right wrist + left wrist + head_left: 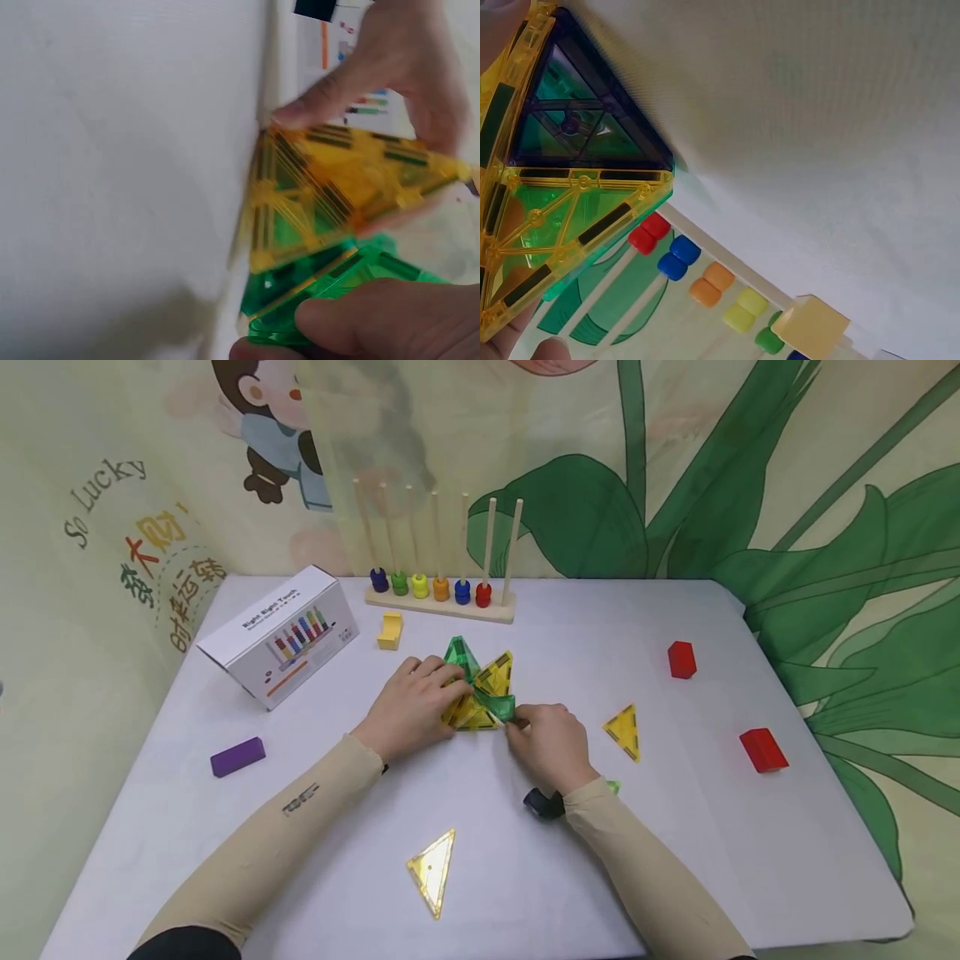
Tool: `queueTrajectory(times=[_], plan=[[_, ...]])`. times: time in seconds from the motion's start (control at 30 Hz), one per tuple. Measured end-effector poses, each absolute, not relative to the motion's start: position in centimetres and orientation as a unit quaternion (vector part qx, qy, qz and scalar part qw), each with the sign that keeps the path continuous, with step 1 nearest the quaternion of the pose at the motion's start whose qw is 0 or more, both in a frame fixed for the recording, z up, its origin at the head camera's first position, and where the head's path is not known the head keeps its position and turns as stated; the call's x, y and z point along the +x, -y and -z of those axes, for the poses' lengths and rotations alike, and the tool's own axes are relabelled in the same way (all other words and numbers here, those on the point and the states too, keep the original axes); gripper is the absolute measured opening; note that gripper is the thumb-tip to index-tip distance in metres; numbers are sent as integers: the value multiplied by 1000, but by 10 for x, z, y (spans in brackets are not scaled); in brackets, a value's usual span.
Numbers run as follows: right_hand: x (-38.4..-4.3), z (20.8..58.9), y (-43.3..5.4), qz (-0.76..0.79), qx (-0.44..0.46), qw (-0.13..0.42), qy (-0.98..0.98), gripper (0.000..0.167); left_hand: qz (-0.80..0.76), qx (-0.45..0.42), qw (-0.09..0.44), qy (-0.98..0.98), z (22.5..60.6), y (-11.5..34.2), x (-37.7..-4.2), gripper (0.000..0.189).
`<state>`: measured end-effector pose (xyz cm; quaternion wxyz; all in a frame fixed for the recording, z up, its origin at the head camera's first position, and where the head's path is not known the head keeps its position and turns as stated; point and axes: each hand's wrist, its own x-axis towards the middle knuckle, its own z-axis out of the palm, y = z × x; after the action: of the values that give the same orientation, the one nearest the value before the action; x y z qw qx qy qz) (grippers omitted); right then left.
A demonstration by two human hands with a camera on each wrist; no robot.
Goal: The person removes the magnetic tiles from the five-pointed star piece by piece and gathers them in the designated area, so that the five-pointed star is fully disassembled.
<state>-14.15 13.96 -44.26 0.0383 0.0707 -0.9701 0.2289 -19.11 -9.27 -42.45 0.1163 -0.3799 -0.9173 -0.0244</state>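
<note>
Yellow and green triangular magnetic tiles (495, 677) stand joined in a peaked cluster at mid-table. My left hand (420, 700) grips its left side, thumb on a yellow tile (330, 187) in the right wrist view. With thumb and fingers, my right hand (551, 739) pinches a green triangular magnetic tile (498, 705) at the cluster's right side. The left wrist view shows a dark blue-edged triangle (591, 161) beside a yellow-framed triangle (577, 217), with green behind them. Whether the pinched tile is attached to the cluster I cannot tell.
Loose yellow triangles (623, 732) lie right and in front, and a green piece (614, 787) is partly under the right forearm. Red blocks (682, 660), a purple block (237, 757), a yellow block (390, 631), a box (281, 635) and a peg rack (442, 607) stand around.
</note>
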Motion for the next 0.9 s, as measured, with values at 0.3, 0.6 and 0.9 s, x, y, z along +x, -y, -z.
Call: queueTrajectory(times=[0.3, 0.6, 0.9], plan=[[-149, 437, -182, -262, -12, -50, 964, 17, 42, -384, 112, 915, 426, 94, -191, 59], [-178, 437, -219, -229, -48, -87, 968, 24, 48, -387, 116, 913, 427, 96, -192, 60], [-209, 436, -229, -194, -82, -66, 975, 34, 43, -387, 115, 914, 427, 96, -190, 61]])
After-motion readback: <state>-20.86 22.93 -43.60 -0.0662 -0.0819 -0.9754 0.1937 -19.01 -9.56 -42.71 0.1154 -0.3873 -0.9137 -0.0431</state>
